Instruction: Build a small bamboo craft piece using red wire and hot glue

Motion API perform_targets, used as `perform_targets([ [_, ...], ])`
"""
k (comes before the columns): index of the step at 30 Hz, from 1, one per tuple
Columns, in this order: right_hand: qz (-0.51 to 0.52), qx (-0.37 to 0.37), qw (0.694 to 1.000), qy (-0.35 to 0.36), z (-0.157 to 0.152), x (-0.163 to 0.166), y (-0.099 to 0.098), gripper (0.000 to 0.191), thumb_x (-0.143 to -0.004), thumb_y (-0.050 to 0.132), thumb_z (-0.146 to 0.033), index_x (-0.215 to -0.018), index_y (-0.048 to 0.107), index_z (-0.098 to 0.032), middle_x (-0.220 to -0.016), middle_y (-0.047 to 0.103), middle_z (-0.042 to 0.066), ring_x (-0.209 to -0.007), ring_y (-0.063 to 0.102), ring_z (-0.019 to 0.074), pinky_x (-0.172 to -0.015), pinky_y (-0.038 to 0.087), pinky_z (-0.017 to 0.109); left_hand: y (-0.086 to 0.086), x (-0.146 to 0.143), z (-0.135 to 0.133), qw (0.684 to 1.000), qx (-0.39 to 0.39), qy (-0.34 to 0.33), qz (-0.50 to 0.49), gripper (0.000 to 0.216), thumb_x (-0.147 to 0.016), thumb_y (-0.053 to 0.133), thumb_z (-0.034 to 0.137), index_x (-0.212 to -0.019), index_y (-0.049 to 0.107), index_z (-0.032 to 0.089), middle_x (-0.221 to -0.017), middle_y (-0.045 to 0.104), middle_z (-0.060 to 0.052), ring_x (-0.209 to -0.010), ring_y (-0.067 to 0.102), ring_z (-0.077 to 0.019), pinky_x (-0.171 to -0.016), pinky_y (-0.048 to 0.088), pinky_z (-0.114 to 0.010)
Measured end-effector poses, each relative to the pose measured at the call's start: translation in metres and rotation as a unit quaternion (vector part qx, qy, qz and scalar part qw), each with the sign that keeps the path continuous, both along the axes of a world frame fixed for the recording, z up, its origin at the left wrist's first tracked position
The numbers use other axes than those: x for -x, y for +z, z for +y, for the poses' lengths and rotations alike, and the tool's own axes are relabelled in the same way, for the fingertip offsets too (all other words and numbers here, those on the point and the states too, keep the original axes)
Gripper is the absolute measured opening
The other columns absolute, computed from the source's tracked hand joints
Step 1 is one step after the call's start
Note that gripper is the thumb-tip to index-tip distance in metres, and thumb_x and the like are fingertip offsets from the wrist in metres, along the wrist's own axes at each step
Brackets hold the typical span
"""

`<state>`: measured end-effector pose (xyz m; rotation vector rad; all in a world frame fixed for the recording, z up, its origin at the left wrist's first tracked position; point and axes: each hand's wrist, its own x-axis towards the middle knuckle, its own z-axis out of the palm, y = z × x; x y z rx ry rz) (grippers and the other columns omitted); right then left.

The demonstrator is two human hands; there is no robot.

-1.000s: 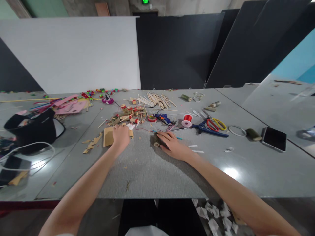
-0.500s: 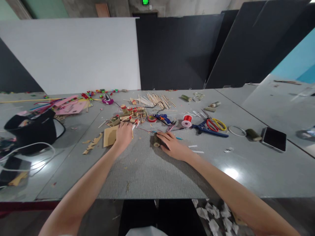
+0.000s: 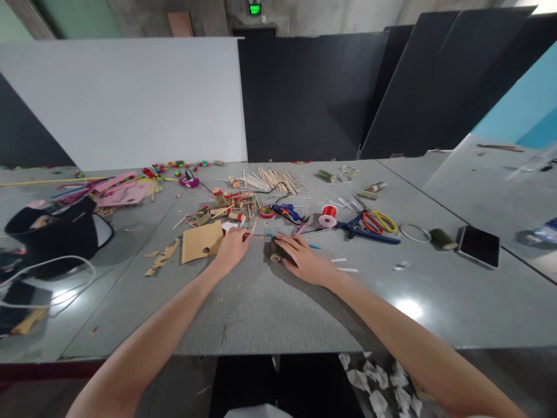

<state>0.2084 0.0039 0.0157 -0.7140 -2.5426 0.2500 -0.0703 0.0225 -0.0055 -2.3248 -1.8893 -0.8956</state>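
My right hand (image 3: 304,259) rests on the grey table with its fingers curled over a short bamboo tube (image 3: 275,252), whose cut end faces me. A blue pen-like tool (image 3: 314,246) pokes out beyond those fingers. To the left, my left hand (image 3: 232,251) has thumb and forefinger pinched together. A thin reddish line (image 3: 260,235) runs from near these fingertips toward the tube, and a pale stick (image 3: 255,226) shows just above them. Exactly what the pinch holds is too small to tell. Beside that hand lies a tan cardboard piece (image 3: 201,241) with a hole.
Beyond the hands are bamboo pieces with red ends (image 3: 228,198), a pile of wooden sticks (image 3: 282,180), a blue glue gun (image 3: 285,212) and a red spool (image 3: 328,216). Blue-handled cutters (image 3: 369,232), scissors (image 3: 383,220) and a phone (image 3: 479,247) lie right; a black bag (image 3: 52,235) stands left.
My left hand has moved right and slightly toward me, off the cardboard and closer to the bamboo tube; its fingers are now pinched. The right hand stays on the tube.
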Motion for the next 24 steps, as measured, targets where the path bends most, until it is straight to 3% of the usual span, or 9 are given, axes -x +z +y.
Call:
perform_targets([
  [24,-0.006,0.006,1.000,-0.007,0.0006,0.0006,-0.0011,0.060,-0.097,0.052,-0.021,-0.154,0.034,-0.026,-0.156,0.041,0.010,-0.142,0.037,0.0290,-0.117,0.035,0.055,0.0033,-0.0025,-0.0023,0.999,0.039,0.026,0.029,0.020,-0.093,0.057,0.021,-0.095,0.077,0.019,-0.094,0.074,-0.011,-0.098,0.063,-0.0259,-0.090,0.048,-0.035],
])
